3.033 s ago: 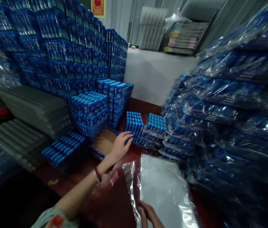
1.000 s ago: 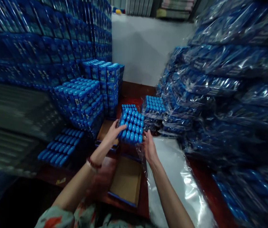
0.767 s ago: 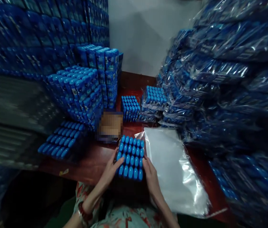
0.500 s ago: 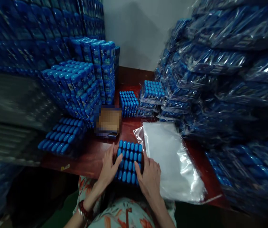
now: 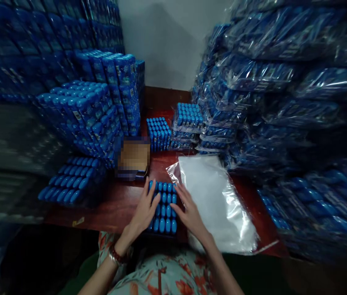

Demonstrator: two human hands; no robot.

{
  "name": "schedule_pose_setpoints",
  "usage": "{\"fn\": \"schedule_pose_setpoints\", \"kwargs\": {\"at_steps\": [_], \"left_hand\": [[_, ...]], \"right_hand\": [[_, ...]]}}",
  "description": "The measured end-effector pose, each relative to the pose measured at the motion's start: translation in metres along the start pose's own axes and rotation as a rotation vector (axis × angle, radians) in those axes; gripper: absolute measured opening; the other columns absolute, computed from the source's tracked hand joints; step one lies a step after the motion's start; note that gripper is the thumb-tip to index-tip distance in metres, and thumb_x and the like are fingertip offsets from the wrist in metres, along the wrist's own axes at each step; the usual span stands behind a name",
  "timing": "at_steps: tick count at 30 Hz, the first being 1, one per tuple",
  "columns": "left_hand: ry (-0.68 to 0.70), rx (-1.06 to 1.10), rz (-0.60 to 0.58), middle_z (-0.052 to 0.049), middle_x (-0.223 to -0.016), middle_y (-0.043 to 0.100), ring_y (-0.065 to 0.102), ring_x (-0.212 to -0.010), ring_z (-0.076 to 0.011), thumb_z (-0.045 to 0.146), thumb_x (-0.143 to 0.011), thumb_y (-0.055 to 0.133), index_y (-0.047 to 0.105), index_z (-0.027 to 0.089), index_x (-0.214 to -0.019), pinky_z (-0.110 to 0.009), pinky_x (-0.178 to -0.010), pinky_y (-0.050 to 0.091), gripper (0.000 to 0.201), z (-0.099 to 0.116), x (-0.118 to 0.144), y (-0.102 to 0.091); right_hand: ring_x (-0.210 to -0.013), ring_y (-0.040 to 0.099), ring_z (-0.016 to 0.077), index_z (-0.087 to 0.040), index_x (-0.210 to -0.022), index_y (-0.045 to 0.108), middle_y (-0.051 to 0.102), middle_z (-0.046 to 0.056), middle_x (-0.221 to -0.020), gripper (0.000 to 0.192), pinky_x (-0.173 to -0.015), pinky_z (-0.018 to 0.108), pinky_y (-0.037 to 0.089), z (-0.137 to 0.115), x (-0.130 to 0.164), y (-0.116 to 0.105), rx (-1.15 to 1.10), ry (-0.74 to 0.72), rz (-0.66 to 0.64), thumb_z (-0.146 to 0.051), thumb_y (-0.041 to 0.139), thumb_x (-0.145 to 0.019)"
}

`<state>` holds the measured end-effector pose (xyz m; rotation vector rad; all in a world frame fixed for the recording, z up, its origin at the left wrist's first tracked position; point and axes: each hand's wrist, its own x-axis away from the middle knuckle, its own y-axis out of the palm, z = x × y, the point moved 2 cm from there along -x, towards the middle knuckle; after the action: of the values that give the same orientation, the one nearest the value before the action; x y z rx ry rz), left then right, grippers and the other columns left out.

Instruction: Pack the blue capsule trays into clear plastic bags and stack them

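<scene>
Flanking the block of blue tubes [image 5: 164, 207], left hand [image 5: 144, 211] and right hand [image 5: 188, 213] press flat, fingers spread, clear bag [image 5: 219, 200] just right.

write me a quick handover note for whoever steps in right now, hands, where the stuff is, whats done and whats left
Left hand: flat against the left side of the block of blue bottles, not gripping.
Right hand: flat against the block's right side, fingers spread.
The block stands upright at the near edge of the red table, beside the clear plastic bag, which lies flat and holds nothing.
Done: one block squared up by the bag.
Left: the block is not bagged. Another loose block stands farther back, with bagged packs next to it and piled on the right.
</scene>
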<state>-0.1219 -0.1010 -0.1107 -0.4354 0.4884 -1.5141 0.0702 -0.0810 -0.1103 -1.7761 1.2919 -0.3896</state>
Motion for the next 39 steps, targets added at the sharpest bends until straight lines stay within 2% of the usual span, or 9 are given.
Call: {"fn": "schedule_pose_setpoints", "kwargs": {"at_steps": [4, 8, 14, 17, 19, 24, 30, 36, 39], "left_hand": [[-0.045, 0.168, 0.167, -0.008, -0.148, 0.032, 0.029, -0.136, -0.0202, 0.04, -0.094, 0.036, 0.039, 0.023, -0.136, -0.042, -0.113, 0.025, 0.046, 0.0, 0.016, -0.023], [0.059, 0.211, 0.169, -0.009, -0.131, 0.052, 0.046, -0.124, -0.0201, 0.034, -0.093, 0.041, 0.054, 0.021, -0.122, -0.041, -0.107, 0.036, 0.035, 0.024, 0.02, -0.027], [0.442, -0.101, -0.077, -0.013, -0.141, 0.043, 0.036, -0.133, -0.0227, 0.031, -0.089, 0.048, 0.04, 0.018, -0.135, -0.041, -0.108, 0.034, 0.048, 0.088, 0.006, 0.001], [0.601, -0.517, -0.154, -0.017, -0.152, 0.019, 0.01, -0.141, -0.0332, 0.028, -0.077, 0.066, 0.014, 0.013, -0.145, -0.056, -0.11, 0.022, 0.087, 0.111, -0.002, 0.029], [0.665, -0.731, -0.144, -0.016, -0.154, 0.013, 0.006, -0.141, -0.034, 0.021, -0.076, 0.064, 0.01, 0.014, -0.146, -0.057, -0.11, 0.018, 0.088, 0.121, -0.012, 0.049], [0.747, -0.829, -0.175, -0.018, -0.123, 0.059, 0.055, -0.116, -0.023, 0.005, -0.083, 0.043, 0.026, 0.008, -0.14, -0.037, -0.102, 0.035, 0.06, 0.134, -0.053, 0.073], [0.709, -0.553, -0.303, -0.007, -0.094, 0.072, 0.066, -0.086, -0.0174, 0.011, -0.087, 0.043, 0.063, 0.018, -0.106, -0.032, -0.088, 0.042, 0.028, 0.122, -0.091, 0.037], [0.507, -0.225, -0.336, -0.003, -0.062, 0.066, 0.056, -0.058, -0.0131, 0.025, -0.086, 0.049, 0.068, 0.013, -0.073, -0.022, -0.055, 0.035, 0.027, 0.1, -0.109, 0.003], [0.375, -0.152, -0.333, 0.0, -0.052, 0.056, 0.048, -0.052, -0.0112, 0.036, -0.087, 0.046, 0.064, 0.011, -0.061, -0.022, -0.05, 0.03, 0.04, 0.094, -0.12, -0.007]], "right_hand": [[-0.122, 0.042, 0.0329, -0.023, -0.127, 0.051, 0.054, 0.013, -0.125, 0.056, -0.099, 0.051, 0.036, 0.054, 0.041, -0.04, 0.25, 0.074, -0.016, -0.049, 0.06, -0.078], [-0.087, 0.056, 0.0248, -0.02, -0.085, 0.065, 0.065, 0.009, -0.086, 0.026, -0.079, 0.04, 0.044, 0.083, 0.055, -0.045, 0.232, 0.163, -0.006, -0.04, 0.049, -0.087], [-0.076, 0.058, 0.0216, -0.02, -0.074, 0.066, 0.067, 0.006, -0.072, 0.036, -0.068, 0.033, 0.044, 0.068, 0.016, -0.066, 0.007, 0.248, 0.111, -0.038, 0.038, -0.09], [-0.072, 0.059, 0.021, -0.02, -0.068, 0.066, 0.066, 0.006, -0.068, 0.038, -0.07, 0.032, 0.043, 0.05, -0.01, -0.087, 0.11, 0.184, -0.08, -0.034, 0.038, -0.089], [-0.069, 0.06, 0.0198, -0.019, -0.069, 0.067, 0.067, 0.006, -0.069, 0.035, -0.068, 0.03, 0.042, 0.04, -0.027, -0.099, 0.17, 0.15, -0.215, -0.027, 0.039, -0.087], [-0.074, 0.063, 0.0201, -0.017, -0.083, 0.07, 0.071, 0.008, -0.078, 0.031, -0.068, 0.027, 0.044, 0.029, -0.045, -0.13, 0.268, 0.197, -0.333, -0.019, 0.039, -0.084], [-0.114, 0.054, 0.0243, -0.026, -0.134, 0.043, 0.057, 0.008, -0.128, 0.05, -0.093, 0.039, 0.042, 0.02, -0.01, -0.148, 0.205, 0.124, -0.134, -0.048, 0.042, -0.089], [-0.089, 0.062, 0.0232, -0.021, -0.091, 0.064, 0.069, 0.007, -0.09, 0.034, -0.097, 0.047, 0.037, 0.019, -0.004, -0.116, 0.219, 0.081, 0.147, -0.042, 0.037, -0.092], [-0.101, 0.058, 0.0227, -0.022, -0.11, 0.058, 0.065, 0.009, -0.107, 0.037, -0.095, 0.042, 0.039, 0.003, -0.011, -0.118, 0.129, 0.073, 0.291, -0.044, 0.034, -0.093]]}}
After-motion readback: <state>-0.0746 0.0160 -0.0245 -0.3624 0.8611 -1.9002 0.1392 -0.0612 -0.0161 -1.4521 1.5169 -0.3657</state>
